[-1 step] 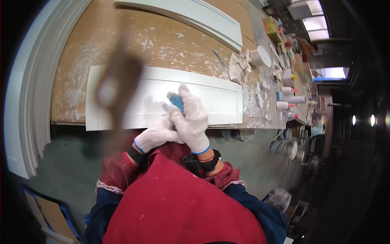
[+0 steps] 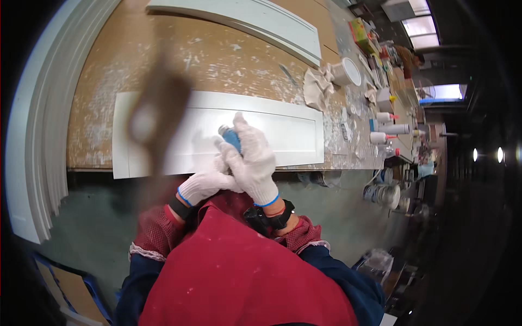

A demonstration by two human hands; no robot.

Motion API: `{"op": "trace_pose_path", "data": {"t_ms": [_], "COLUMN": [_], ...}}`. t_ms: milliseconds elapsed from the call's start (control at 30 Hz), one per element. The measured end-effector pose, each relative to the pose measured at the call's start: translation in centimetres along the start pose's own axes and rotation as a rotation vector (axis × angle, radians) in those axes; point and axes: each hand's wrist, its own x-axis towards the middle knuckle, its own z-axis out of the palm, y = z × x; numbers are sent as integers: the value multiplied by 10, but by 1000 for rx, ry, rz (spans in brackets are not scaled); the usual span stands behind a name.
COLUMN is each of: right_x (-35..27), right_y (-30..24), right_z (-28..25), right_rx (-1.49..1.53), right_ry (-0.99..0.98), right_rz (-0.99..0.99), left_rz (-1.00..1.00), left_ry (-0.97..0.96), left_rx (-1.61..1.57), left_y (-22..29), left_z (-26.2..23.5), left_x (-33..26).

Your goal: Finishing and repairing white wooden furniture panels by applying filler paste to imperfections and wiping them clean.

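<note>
Workbench (image 2: 234,62) brown, scuffed with white marks. White panel (image 2: 291,132) along near edge; second panel (image 2: 250,20) far side; crumpled cloth (image 2: 317,89), pale tub (image 2: 346,72) to right.

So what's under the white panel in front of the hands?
The white panel lies on a brown, paint-marked workbench, whose surface shows beyond the panel's far edge. The area directly beneath is covered, so I can't tell if anything else is there.

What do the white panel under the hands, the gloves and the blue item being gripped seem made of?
White panel: probably painted wood or board; smooth, light sheen, no grain showing.
Gloves: knitted fabric, perhaps cotton; matte, with ribbed cuffs.
Blue item: perhaps plastic, evenly coloured, finish unclear as the glove hides much; its greyish end could be metal.
</note>
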Motion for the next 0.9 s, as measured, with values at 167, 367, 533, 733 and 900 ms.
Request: {"op": "trace_pose_path", "data": {"t_ms": [167,367,533,733,900], "right_x": [-10,-19,11,79,106], "right_y": [18,37,97,260,312], "right_z": [-14,-31,-99,-123,-110], "right_rx": [-195,-193,365,-504,-733], "right_ry": [-41,-192,-541,-72,-401], "right_rz": [-101,-70,288,273,201], "left_rz": [-93,35,-71,45,-108], "left_ry": [-72,352,305,352,547], "left_rx": [-168,-363,-153,475,1020], "left_y": [1,17,14,60,84], "left_z": [2,49,34,58,68], "left_x": [6,34,53,81,121]}}
